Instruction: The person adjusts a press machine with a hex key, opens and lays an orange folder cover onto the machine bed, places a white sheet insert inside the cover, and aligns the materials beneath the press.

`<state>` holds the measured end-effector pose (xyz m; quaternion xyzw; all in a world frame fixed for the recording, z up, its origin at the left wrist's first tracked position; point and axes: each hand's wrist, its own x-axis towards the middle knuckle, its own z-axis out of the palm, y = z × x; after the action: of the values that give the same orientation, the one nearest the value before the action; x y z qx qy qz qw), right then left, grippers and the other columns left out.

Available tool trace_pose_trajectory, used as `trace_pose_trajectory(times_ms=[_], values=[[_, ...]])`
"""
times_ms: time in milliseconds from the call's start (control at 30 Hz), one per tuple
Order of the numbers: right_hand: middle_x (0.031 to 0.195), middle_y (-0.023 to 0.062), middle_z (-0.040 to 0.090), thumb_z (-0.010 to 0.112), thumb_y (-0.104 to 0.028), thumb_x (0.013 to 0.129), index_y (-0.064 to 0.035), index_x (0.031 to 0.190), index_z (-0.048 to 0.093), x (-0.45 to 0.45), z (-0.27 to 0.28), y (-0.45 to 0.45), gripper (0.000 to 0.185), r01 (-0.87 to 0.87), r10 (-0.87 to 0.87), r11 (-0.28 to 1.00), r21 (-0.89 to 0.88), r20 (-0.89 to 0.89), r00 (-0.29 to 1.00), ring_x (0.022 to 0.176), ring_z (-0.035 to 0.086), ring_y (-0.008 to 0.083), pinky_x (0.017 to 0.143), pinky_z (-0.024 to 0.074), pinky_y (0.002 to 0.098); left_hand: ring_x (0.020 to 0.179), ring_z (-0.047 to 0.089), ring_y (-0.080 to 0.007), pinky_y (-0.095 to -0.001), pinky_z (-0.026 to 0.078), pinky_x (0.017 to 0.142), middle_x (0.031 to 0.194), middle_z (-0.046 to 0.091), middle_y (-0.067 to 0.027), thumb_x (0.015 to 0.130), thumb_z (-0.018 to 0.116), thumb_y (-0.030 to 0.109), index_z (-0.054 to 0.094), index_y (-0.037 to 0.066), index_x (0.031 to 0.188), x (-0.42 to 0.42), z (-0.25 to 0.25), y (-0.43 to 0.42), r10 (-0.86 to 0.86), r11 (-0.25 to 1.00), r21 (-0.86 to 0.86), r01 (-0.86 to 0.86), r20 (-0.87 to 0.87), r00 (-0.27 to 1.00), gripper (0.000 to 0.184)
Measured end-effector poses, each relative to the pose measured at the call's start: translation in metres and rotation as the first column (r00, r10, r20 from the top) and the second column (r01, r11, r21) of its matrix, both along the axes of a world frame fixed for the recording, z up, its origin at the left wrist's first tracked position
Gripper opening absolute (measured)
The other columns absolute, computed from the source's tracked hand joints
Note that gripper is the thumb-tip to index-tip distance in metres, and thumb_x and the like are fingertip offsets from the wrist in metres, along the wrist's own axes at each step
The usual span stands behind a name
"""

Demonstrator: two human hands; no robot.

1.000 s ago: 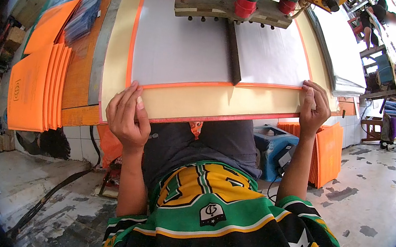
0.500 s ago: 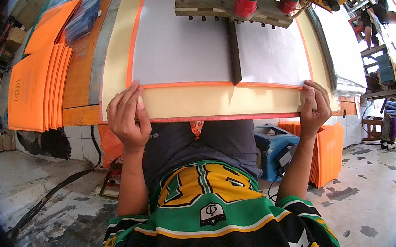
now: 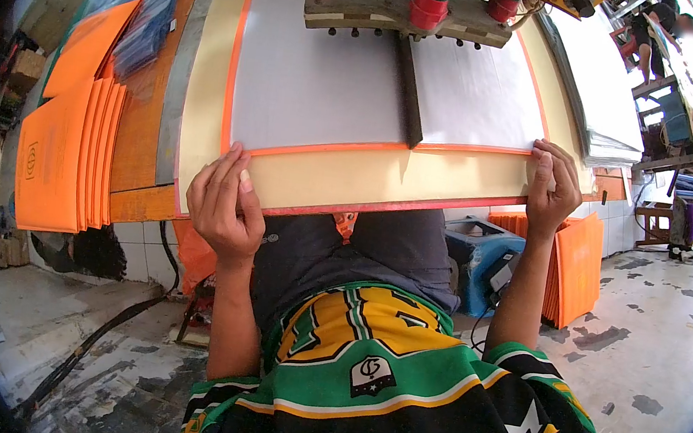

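Note:
An orange-edged cover (image 3: 328, 149) lies flat on a cream board (image 3: 445, 175), with whitish translucent sheets (image 3: 320, 77) over it on both sides. A dark narrow bar (image 3: 409, 95) runs down its middle, under the machine's press head (image 3: 386, 17). At the cover's near left corner, my left hand (image 3: 227, 201) pinches the edge with bent fingers, the thumb raised toward me. My right hand (image 3: 552, 189) grips the near right corner, fingertips on the orange border. The undersides of both corners are hidden.
Folded orange covers (image 3: 54, 157) stand stacked at the left, beside blue plastic sleeves (image 3: 141, 31). A pile of clear sheets (image 3: 610, 118) lies right of the board. Below are a blue pedal box (image 3: 478, 261) and more orange covers (image 3: 577, 268). Another person (image 3: 662, 30) is far right.
Hands and cover stay almost exactly where they were. Only a very slight shift of the view shows.

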<state>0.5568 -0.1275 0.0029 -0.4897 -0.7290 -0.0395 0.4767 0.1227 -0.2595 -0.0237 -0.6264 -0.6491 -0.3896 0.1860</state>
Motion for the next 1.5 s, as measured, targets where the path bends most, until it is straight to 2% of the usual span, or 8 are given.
trace_pose_trajectory(times_ms=[967,1067,1133,1233,1500], values=[[0.099,0.0161,0.081,0.061,-0.012,0.106,0.0039,0.092,0.08,-0.0038,0.0017,0.0008,0.028,0.004,-0.004,1.0,0.03,-0.009,1.0,0.1,0.078,0.03,0.092,0.0589,0.0416,0.115,0.071,-0.0275,-0.0408,0.051,0.103,0.126,0.08,-0.0081,0.104,0.058,0.016,0.081,0.002,0.116,-0.0013,-0.0018,-0.0005,0.007,1.0,-0.004,-0.007,-0.004,1.0,0.029],[0.099,0.016,0.081,0.061,-0.011,0.105,0.0037,0.093,0.08,-0.0025,0.0016,0.0007,0.027,0.005,-0.005,1.0,0.028,-0.007,1.0,0.1,0.078,0.0298,0.092,0.0589,0.0417,0.115,0.071,-0.0271,-0.0406,0.051,0.103,0.125,0.08,-0.0078,0.104,0.058,0.017,0.081,0.002,0.116,-0.0014,-0.0015,-0.0002,0.002,1.0,-0.003,-0.002,-0.001,1.0,0.03],[0.104,0.0166,0.081,0.061,-0.009,0.106,0.0035,0.098,0.081,-0.0004,0.0016,-0.0004,0.025,0.003,-0.003,1.0,-0.007,0.005,1.0,0.104,0.077,0.0285,0.095,0.0585,0.0399,0.115,0.071,-0.0268,-0.0406,0.051,0.104,0.125,0.08,-0.0076,0.104,0.058,0.017,0.081,0.003,0.116,-0.0005,-0.0002,-0.0001,0.006,1.0,-0.004,-0.006,0.0,1.0,0.03],[0.099,0.0162,0.081,0.061,-0.01,0.104,0.0036,0.093,0.08,-0.0038,0.0026,0.0002,0.026,0.006,-0.006,1.0,0.019,-0.012,1.0,0.1,0.078,0.0298,0.091,0.0589,0.0416,0.115,0.071,-0.0268,-0.0408,0.051,0.104,0.125,0.08,-0.0076,0.104,0.058,0.017,0.081,0.003,0.116,0.0,0.0001,0.0,0.008,1.0,-0.003,-0.008,0.0,1.0,0.03],[0.099,0.0162,0.081,0.062,-0.008,0.103,0.0042,0.093,0.08,-0.0043,0.0032,-0.0003,0.024,0.008,-0.008,1.0,0.017,-0.019,1.0,0.1,0.077,0.0295,0.092,0.0588,0.0408,0.114,0.071,-0.027,-0.0402,0.051,0.103,0.123,0.081,-0.0083,0.103,0.058,0.016,0.081,0.002,0.114,0.0002,0.0008,0.001,0.004,1.0,0.008,-0.004,0.002,1.0,0.029]])
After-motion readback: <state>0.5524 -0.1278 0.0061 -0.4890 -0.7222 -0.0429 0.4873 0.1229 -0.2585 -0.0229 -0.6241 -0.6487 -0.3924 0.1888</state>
